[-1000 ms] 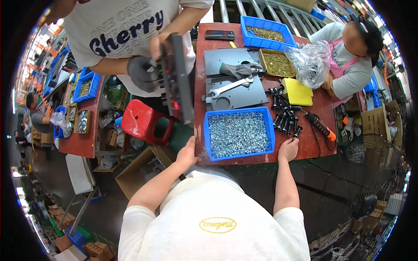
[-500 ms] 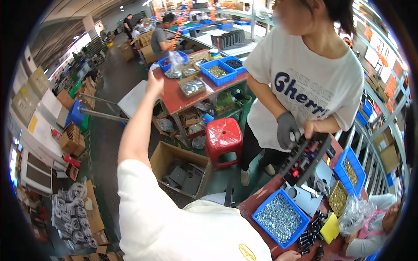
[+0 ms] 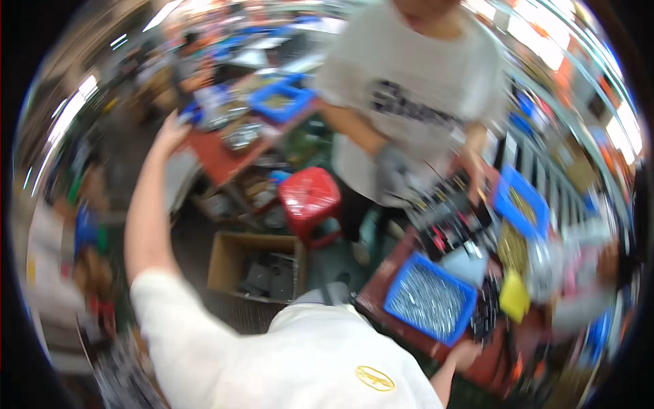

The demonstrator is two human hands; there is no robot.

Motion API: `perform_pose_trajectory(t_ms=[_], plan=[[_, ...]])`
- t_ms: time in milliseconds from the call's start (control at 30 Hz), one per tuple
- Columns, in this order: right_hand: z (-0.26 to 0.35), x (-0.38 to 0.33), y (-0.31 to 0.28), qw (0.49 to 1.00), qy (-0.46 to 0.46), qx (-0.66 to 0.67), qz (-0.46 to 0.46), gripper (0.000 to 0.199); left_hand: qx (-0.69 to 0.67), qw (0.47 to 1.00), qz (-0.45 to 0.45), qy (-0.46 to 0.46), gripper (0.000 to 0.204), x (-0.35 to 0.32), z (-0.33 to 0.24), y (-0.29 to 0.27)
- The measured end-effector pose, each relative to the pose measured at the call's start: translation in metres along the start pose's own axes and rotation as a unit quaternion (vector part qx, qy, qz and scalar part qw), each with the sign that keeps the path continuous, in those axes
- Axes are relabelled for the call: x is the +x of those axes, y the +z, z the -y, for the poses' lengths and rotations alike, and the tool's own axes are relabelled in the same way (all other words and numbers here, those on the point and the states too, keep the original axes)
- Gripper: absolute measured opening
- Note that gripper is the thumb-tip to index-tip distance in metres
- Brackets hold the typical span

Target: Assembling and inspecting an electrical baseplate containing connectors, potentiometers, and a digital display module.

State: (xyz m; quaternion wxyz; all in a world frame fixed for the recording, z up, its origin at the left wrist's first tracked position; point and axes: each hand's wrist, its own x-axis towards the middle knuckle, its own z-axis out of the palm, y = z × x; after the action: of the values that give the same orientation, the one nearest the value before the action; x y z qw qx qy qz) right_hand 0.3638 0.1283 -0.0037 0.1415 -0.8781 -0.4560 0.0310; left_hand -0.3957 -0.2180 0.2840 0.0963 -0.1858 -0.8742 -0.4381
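Note:
My left arm stretches far out to the red table at the far left. My left hand (image 3: 174, 129) is at that table's left corner, beside a blue bin (image 3: 194, 114) and a clear plastic bag (image 3: 215, 102); blur hides its fingers. Low on the right, my right hand (image 3: 466, 354) is at the edge of the near red table, by the corner of a blue tray (image 3: 430, 300) of small silvery parts. Its fingers are smeared too, close to a bunch of black-handled pieces (image 3: 485, 310).
Across the near table a co-worker (image 3: 415, 88) with a grey glove handles a black frame (image 3: 453, 215) with red parts. A red stool (image 3: 310, 198) and a cardboard box (image 3: 228, 262) of dark plates stand between the tables. A yellow pad (image 3: 514, 297) lies at right.
The whole view has shifted and blurred as my head moved. My left arm is still stretched out, its hand now by the blue bin. The co-worker's black frame has tilted flatter over the table.

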Motion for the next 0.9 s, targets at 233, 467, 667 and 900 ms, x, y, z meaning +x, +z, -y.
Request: perform_pose_trajectory(t_ms=[233,467,667,900], plan=[[0.002,0.018,0.045,0.992,-0.081,0.057,-0.074,0.020,0.113,0.834,0.418,-0.342,0.047,-0.163,0.111,0.110],[-0.017,0.025,0.052,0.986,-0.105,0.030,-0.123,0.015,0.187,0.752,0.558,-0.298,0.066,-0.330,0.134,0.177],[-0.020,0.026,0.057,0.986,-0.104,0.035,-0.127,0.014,0.243,0.756,0.589,-0.153,0.061,-0.345,0.151,0.194],[-0.015,0.023,0.055,0.986,-0.100,0.029,-0.134,0.013,0.170,0.789,0.590,-0.034,0.055,-0.347,0.086,0.230]])
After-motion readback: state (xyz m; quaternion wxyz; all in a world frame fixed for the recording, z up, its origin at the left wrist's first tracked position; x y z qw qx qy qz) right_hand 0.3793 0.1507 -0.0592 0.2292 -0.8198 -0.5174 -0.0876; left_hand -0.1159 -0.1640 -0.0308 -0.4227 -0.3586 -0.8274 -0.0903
